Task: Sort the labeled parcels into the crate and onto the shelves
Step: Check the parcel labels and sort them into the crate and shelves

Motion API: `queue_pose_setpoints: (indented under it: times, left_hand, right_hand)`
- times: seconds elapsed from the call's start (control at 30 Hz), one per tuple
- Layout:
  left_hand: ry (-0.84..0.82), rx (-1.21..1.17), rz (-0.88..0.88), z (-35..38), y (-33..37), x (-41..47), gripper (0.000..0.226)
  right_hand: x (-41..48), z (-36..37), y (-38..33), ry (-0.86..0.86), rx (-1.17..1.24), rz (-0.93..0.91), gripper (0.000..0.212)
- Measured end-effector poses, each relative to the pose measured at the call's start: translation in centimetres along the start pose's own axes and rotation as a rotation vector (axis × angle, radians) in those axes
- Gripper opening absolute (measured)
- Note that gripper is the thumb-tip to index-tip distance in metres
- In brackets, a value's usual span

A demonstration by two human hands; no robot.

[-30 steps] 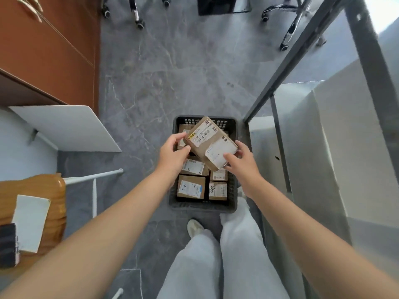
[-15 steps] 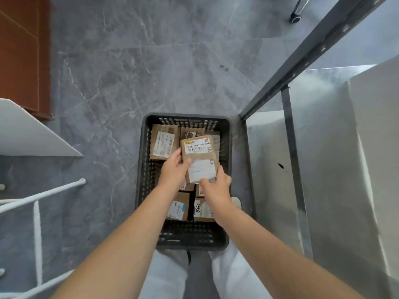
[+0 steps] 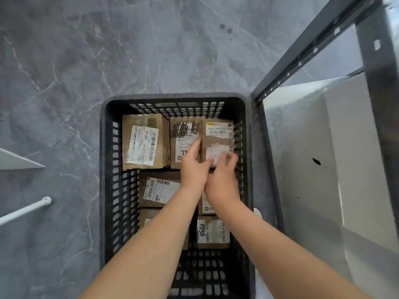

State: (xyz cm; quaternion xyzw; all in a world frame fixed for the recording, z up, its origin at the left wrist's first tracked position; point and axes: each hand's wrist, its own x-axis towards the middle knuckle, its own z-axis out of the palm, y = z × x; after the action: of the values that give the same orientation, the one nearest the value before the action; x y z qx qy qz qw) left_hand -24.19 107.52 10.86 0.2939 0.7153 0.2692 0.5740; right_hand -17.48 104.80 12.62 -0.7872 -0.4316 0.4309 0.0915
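Seen from above, a grey marbled floor carries a dark slotted crate, with a grey metal shelving unit just right of the fingers. Both hands reach into the crate's far right corner, where a brown parcel sits against the wall. The left hand lays straight fingers along the parcel's left edge, while the right hand curls its fingers over the near edge, gripping it. Beyond the fingertips, the parcel's upper label begins "5026"; the rest is too blurred to read. Touching the left fingers, a neighbouring box shows a label scribbled over in black and a large handwritten "7". Further left of the fingers lies the widest box, whose label reads "14-J06" beside barcodes. Nearer than the fingers, under the wrists, a middle box carries a barcode label, and a small box bears "9500" in handwriting.
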Motion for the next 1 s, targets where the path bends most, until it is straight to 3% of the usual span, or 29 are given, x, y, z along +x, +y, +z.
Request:
queue_pose_setpoints:
  times: [0.07, 0.2, 0.43, 0.6, 0.77, 1.0]
  left_hand:
    - [0.01, -0.005, 0.008, 0.4, -1.0, 0.9, 0.065]
    - [0.024, 0.009, 0.026, 0.8, -1.9, 1.6, 0.057]
    - [-0.072, 0.186, -0.053, 0.2, -0.8, 4.0, 0.065]
    - [-0.01, 0.293, -0.115, 0.7, 0.9, 3.4, 0.065]
    - [0.029, 0.571, -0.247, 0.5, 5.0, 0.5, 0.038]
    - [0.016, 0.681, 0.024, -4.3, 13.7, -6.7, 0.044]
  right_hand:
    - [0.4, 1.1, 0.9, 0.015, -0.014, -0.087, 0.059]
    - [1.1, 1.1, 1.1, -0.077, -0.298, -0.101, 0.083]
    - [1.7, 2.1, 0.2, -0.098, -0.521, -0.071, 0.096]
    - [2.0, 0.3, -0.6, -0.142, -0.643, -0.088, 0.094]
    - [1.2, -3.8, -3.5, -0.065, -0.709, -0.141, 0.082]
    - [-4.4, -10.2, -11.2, 0.025, -0.632, -0.264, 0.076]
